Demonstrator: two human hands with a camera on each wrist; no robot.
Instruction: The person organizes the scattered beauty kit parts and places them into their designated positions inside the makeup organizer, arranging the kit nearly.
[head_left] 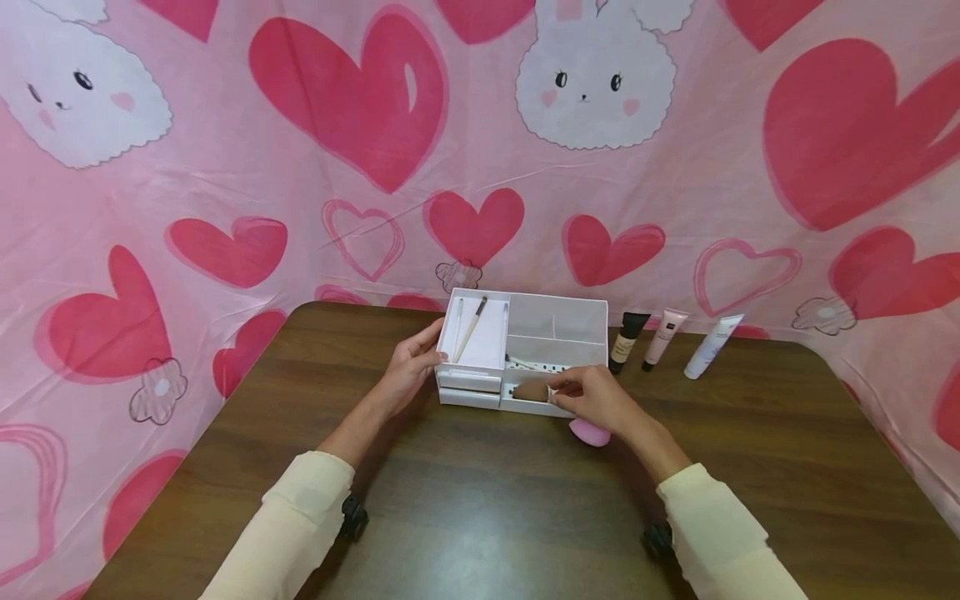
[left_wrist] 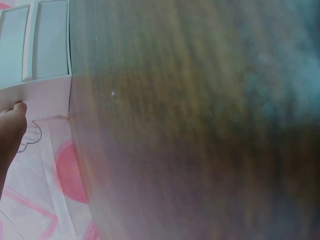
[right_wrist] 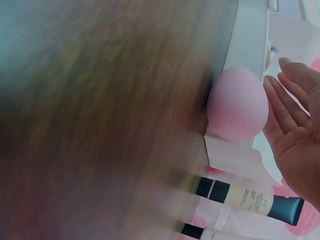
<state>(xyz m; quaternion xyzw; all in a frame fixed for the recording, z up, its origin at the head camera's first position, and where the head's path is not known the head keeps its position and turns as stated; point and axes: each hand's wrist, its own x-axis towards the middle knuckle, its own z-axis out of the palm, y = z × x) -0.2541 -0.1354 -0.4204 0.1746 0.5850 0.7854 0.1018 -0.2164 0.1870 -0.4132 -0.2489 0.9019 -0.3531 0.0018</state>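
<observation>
A white desktop organizer (head_left: 471,380) stands on the wooden table. My left hand (head_left: 411,360) rests against its left side, thumb near the top rim; the left wrist view shows a fingertip on the white side panel (left_wrist: 47,97). In the organizer's low front compartment sits a brown makeup sponge (head_left: 531,391). My right hand (head_left: 596,397) reaches over the compartment's right end, fingertips right at the sponge's edge. The right wrist view shows those fingers (right_wrist: 285,107) fairly straight. A pink egg-shaped makeup sponge (right_wrist: 237,104) stands in front of the organizer's right corner, below my right hand.
Two slim brushes, one a wooden-handled brush (head_left: 471,329), lie in the organizer's top left tray. Right of it stand a black-and-beige tube (head_left: 627,342), a pink tube (head_left: 664,339) and a white tube (head_left: 712,347). A heart-patterned cloth (head_left: 480,167) hangs behind the table (head_left: 465,517).
</observation>
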